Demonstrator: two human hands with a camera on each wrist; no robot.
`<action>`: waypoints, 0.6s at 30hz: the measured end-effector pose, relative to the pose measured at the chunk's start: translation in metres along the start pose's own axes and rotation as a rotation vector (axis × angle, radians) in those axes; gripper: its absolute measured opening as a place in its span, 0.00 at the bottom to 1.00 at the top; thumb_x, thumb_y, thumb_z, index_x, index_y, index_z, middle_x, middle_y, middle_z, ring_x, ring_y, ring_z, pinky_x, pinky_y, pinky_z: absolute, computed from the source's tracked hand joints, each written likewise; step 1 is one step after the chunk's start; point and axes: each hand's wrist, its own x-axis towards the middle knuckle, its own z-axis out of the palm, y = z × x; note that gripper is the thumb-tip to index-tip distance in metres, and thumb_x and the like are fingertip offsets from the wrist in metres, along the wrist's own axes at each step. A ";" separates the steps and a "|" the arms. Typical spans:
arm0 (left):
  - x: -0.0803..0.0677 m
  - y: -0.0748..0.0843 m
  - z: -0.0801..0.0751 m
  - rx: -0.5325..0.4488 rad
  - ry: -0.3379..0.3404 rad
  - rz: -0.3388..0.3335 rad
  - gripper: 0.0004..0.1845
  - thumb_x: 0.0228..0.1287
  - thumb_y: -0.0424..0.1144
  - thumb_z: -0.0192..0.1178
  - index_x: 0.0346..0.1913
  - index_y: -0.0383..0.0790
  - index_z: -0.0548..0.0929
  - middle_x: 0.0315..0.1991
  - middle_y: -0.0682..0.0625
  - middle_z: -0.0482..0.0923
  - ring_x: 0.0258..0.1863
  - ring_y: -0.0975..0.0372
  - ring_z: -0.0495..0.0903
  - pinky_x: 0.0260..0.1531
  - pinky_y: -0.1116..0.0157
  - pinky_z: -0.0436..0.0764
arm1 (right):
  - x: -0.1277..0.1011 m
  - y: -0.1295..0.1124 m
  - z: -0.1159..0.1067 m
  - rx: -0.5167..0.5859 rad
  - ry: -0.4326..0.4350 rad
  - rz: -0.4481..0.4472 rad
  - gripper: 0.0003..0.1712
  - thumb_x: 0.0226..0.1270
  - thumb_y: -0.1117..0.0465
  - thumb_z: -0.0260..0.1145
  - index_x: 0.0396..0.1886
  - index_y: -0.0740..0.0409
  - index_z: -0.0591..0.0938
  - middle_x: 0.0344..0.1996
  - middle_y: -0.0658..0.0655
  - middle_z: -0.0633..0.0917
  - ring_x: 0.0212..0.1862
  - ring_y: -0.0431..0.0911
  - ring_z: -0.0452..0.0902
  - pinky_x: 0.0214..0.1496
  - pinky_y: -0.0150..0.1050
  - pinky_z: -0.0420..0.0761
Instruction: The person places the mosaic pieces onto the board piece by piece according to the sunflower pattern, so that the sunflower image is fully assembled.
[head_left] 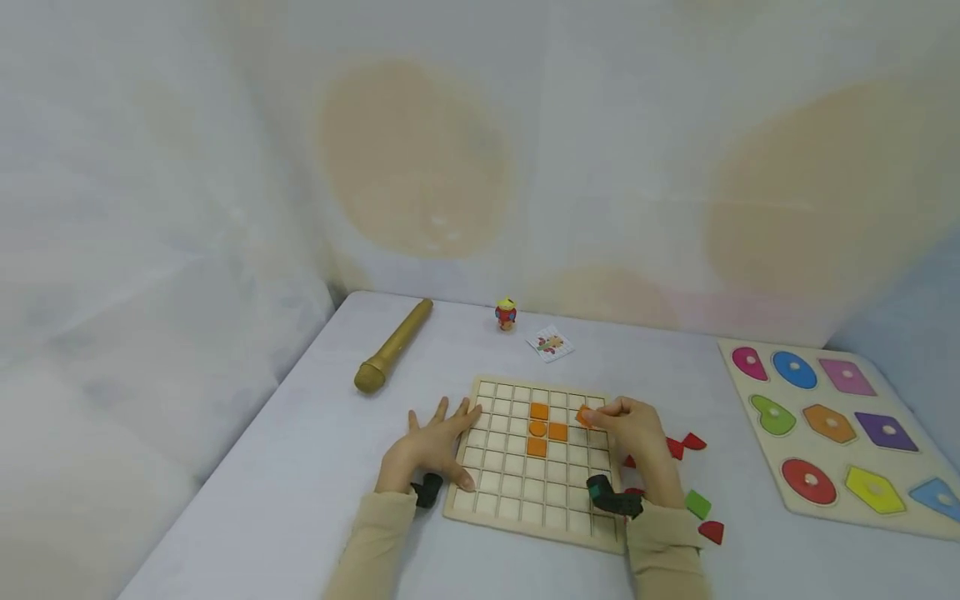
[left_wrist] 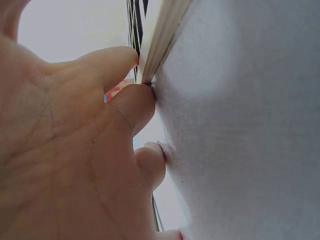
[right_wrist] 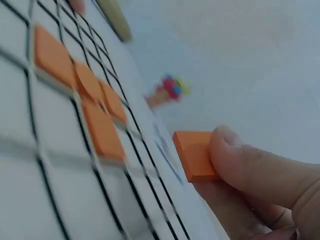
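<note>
Our right hand (head_left: pixel 636 427) pinches an orange tile (head_left: pixel 584 416) over the grid board (head_left: pixel 525 517), just right of the placed orange tiles (head_left: pixel 542 428) at centre frame; our left hand (head_left: pixel 431 446) lies flat, fingers spread, on the board's left edge

Beyond the left hand: wooden microphone (head_left: pixel 392 348), small toy figure (head_left: pixel 506 314), card (head_left: pixel 551 343). Right of the right hand: shape puzzle (head_left: pixel 840 425).

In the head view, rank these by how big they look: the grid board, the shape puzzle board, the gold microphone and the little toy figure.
Largest to smallest:
1. shape puzzle board
2. grid board, somewhat smaller
3. gold microphone
4. toy figure
</note>
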 end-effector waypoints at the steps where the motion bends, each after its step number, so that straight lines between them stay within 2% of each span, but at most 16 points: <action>1: 0.000 0.000 0.001 -0.004 0.000 -0.001 0.64 0.34 0.48 0.80 0.77 0.48 0.53 0.79 0.45 0.42 0.78 0.43 0.34 0.63 0.27 0.27 | 0.000 -0.004 0.007 0.005 -0.005 -0.013 0.13 0.58 0.54 0.73 0.28 0.58 0.82 0.33 0.52 0.84 0.41 0.47 0.72 0.38 0.35 0.69; 4: 0.001 -0.001 0.001 -0.005 0.002 -0.005 0.64 0.35 0.49 0.80 0.77 0.49 0.52 0.79 0.46 0.42 0.78 0.44 0.33 0.63 0.27 0.26 | 0.000 -0.018 0.028 -0.010 -0.053 -0.059 0.11 0.58 0.57 0.72 0.30 0.60 0.83 0.36 0.55 0.86 0.42 0.47 0.73 0.38 0.33 0.70; 9: 0.002 0.002 -0.002 -0.021 0.005 0.001 0.63 0.35 0.48 0.80 0.77 0.49 0.53 0.79 0.46 0.42 0.78 0.44 0.32 0.62 0.27 0.25 | -0.002 -0.035 0.054 -0.021 -0.084 -0.115 0.07 0.57 0.61 0.73 0.28 0.60 0.83 0.31 0.55 0.86 0.31 0.43 0.75 0.31 0.33 0.73; 13: 0.001 0.003 -0.002 -0.013 -0.008 -0.009 0.63 0.35 0.48 0.79 0.77 0.49 0.53 0.79 0.46 0.42 0.78 0.44 0.33 0.63 0.27 0.26 | -0.003 -0.037 0.071 -0.035 -0.031 -0.137 0.06 0.56 0.62 0.73 0.27 0.59 0.84 0.30 0.55 0.87 0.26 0.41 0.77 0.27 0.32 0.76; 18: 0.000 0.003 0.000 -0.001 -0.011 -0.016 0.63 0.36 0.49 0.79 0.77 0.50 0.53 0.79 0.47 0.42 0.78 0.45 0.33 0.63 0.27 0.27 | -0.003 -0.035 0.086 -0.126 0.046 -0.170 0.05 0.54 0.61 0.75 0.26 0.55 0.86 0.26 0.53 0.88 0.24 0.40 0.78 0.25 0.32 0.72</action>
